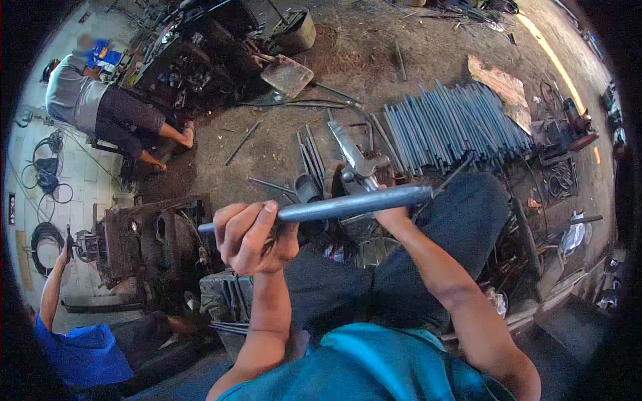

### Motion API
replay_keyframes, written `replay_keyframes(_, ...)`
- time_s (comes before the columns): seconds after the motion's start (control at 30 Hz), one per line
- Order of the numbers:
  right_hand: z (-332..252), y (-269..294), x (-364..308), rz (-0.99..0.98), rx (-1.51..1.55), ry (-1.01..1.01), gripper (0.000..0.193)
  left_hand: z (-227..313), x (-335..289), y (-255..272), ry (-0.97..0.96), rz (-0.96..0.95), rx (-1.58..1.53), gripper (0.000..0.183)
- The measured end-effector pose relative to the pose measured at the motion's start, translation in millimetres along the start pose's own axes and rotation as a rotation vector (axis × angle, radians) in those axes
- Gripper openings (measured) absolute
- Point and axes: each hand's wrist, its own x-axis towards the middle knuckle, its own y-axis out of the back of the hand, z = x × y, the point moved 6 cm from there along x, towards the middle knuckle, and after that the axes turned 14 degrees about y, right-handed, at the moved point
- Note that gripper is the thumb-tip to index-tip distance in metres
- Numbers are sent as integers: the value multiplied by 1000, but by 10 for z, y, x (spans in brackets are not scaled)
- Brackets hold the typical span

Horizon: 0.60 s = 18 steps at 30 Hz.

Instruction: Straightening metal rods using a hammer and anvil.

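Note:
A long grey metal bar crosses in front of me, slightly raised at its right end and narrowing to the left. My left hand is closed around its narrower left part. My right hand is beyond the bar, which covers part of its fingers. Those fingers appear wrapped at the near end of a silver, hammer-like metal tool with a long shaft pointing away. Next to the tool stands a short dark metal cylinder. Several thin rods lie on the ground just beyond.
A wide stack of grey rods lies at the far right, with a worn board on it. One person sits at the far left by dark machinery; another, in a blue shirt, reaches toward a machine. A bucket stands far back.

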Motion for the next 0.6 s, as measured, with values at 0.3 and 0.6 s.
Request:
replay_keyframes(0.3, -79, 122, -12, 67, -9, -22, 34, 21, -70, -173, 381, -145, -192, 37)
replay_keyframes(0.6, -120, 213, -13, 37, 35, -74, 34, 105, -127, -238, 546, -267, -201, 36)
